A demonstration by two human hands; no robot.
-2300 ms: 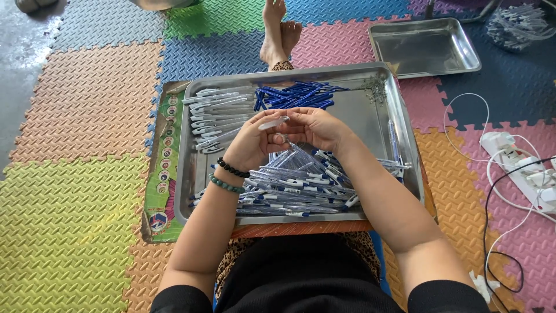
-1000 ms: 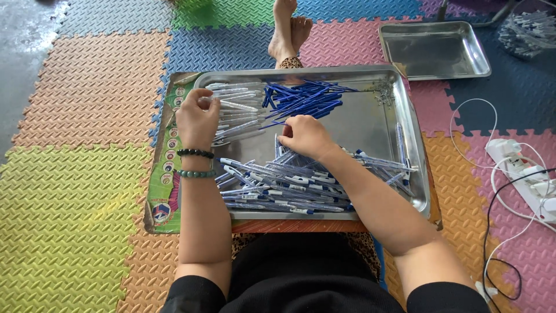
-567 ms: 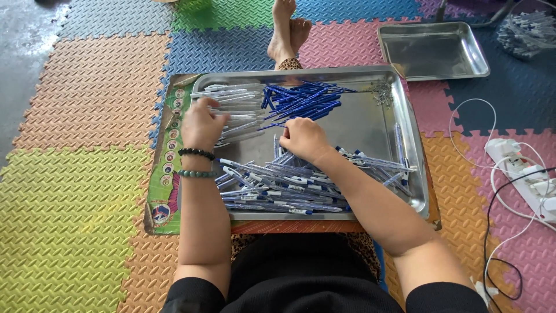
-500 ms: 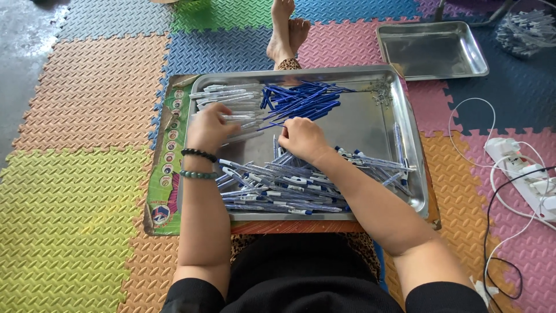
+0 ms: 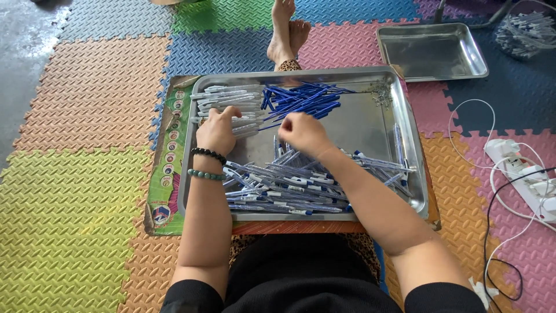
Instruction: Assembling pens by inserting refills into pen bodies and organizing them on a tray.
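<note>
A large steel tray (image 5: 365,124) rests on my lap. It holds a heap of clear pen barrels (image 5: 226,98) at the far left, blue refills (image 5: 307,98) at the far middle, and a pile of assembled pens (image 5: 289,185) at the near side. My left hand (image 5: 219,128), with two bead bracelets at the wrist, lies curled on the near edge of the clear barrels. My right hand (image 5: 301,132) is closed just below the blue refills. A thin blue refill (image 5: 267,124) runs from its fingers toward my left hand.
An empty smaller steel tray (image 5: 431,52) sits on the mat at the far right, beside a bag of pens (image 5: 527,29). A white power strip (image 5: 521,174) with cables lies to the right. My bare feet (image 5: 286,32) reach past the tray. Coloured foam mats (image 5: 81,174) cover the floor.
My right hand has left the pile of assembled pens and moved up to the blue refills. My left hand has slid slightly nearer and to the right along the clear barrels.
</note>
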